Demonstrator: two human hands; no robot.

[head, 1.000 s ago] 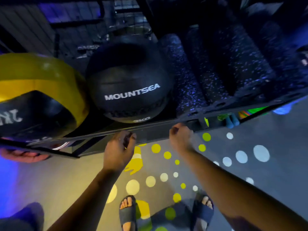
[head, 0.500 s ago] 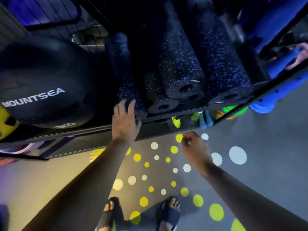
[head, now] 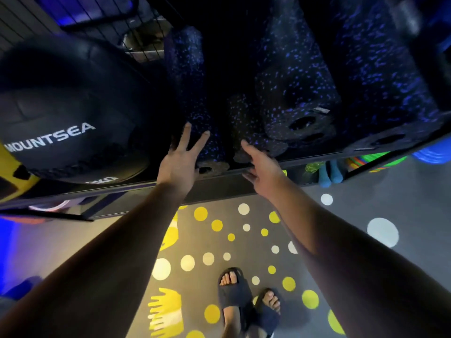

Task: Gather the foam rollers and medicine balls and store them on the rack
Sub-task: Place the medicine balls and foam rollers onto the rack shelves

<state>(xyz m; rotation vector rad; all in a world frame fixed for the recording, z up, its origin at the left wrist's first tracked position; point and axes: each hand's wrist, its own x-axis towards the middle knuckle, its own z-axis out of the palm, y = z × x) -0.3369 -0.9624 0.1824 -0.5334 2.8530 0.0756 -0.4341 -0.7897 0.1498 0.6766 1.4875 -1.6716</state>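
Stands in dark sandals point(head: 234, 291) on a grey floor point(head: 390, 191) with yellow and white dots, facing a black rack point(head: 122, 191). Holds both bare arms up to the shelf of this rack.

Spreads the left hand point(head: 179, 159) wide, with fingers straight and apart, and lays it on the front part of the leftmost foam roller point(head: 188, 81), just above its round end. Grips nothing with this hand.

Holds the right hand point(head: 262, 167) open as well, fingers loosely straight, with the fingertips at the front end of the thin foam roller point(head: 240, 118) that lies next to the first one. Points the thumb down toward the front rail; cannot tell if it touches the rail.

Finds more rollers further right on the same shelf: a thick foam roller point(head: 288, 89) just beside the thin one, and a far foam roller point(head: 380, 81) near the right edge. All dark with small blue specks, lying side by side, hollow ends turned to the person.

Finds left of the rollers, on the same shelf, a black medicine ball point(head: 66, 106) with white letters "MOUNTSEA", just beside the leftmost roller. Sees only a small part of a yellow medicine ball point(head: 9, 172) at the left edge, next to the black one.

Notes a wire mesh point(head: 109, 18) behind the shelf, and blue objects point(head: 330, 173) lower down under the right side, too dim to name.
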